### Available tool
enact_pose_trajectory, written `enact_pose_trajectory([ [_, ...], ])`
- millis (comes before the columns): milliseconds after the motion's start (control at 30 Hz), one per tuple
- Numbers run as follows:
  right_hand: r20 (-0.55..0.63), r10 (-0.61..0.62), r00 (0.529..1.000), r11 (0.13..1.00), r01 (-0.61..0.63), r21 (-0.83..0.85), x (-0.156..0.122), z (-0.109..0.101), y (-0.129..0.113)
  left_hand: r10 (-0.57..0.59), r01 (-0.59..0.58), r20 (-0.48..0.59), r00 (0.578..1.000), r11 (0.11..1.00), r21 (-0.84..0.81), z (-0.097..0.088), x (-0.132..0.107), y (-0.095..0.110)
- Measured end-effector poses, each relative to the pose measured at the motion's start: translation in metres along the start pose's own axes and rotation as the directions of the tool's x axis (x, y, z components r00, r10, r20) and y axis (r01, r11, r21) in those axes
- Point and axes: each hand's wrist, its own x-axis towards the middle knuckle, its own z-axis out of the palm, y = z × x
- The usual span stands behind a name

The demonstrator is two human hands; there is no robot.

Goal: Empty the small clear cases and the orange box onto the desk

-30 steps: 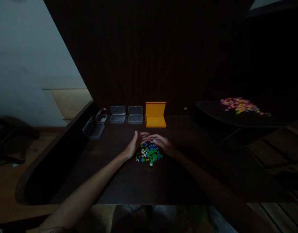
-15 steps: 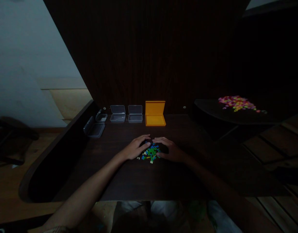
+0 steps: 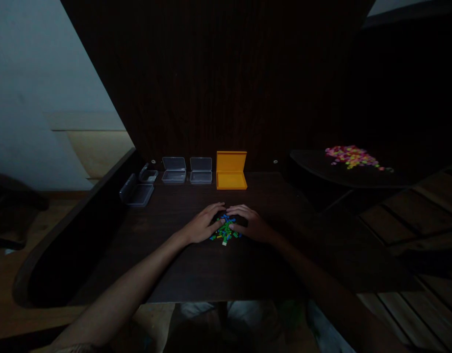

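Note:
A small heap of green, blue, yellow and white toy building bricks [image 3: 226, 229] lies on the dark wooden desk [image 3: 196, 279]. My left hand [image 3: 204, 223] curves around the heap's left side, fingers stretched out and thumb over the bricks. On the opposite side my right hand [image 3: 251, 223] cups the pile, its thumb reaching across the bricks. The fingertips of both hands come close together at the far edge of the heap. Neither hand is closed on a brick. Some bricks are hidden under the hands.
Behind the heap stands an open yellow box [image 3: 231, 181]. To its left are clear open cases [image 3: 201, 177], [image 3: 173, 176] and, farther left, a small case [image 3: 148, 175] and a larger case [image 3: 140, 195]. Colourful beads [image 3: 353, 156] lie on a side shelf [image 3: 321, 171] at right.
My hands have drawn in closer around the bricks, and my right thumb has moved left over them. The pile looks more gathered. The whole view has shifted slightly.

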Motion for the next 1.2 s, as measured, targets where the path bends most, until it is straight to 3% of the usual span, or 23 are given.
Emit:
enact_pose_trajectory([
  [1200, -0.053, 0.002, 0.999, 0.999, -0.004, -0.052, 0.0090, 0.0060, 0.0057, 0.035, -0.037, -0.039, 0.999, 0.997, -0.064, -0.0010, 0.0036, 0.0006],
])
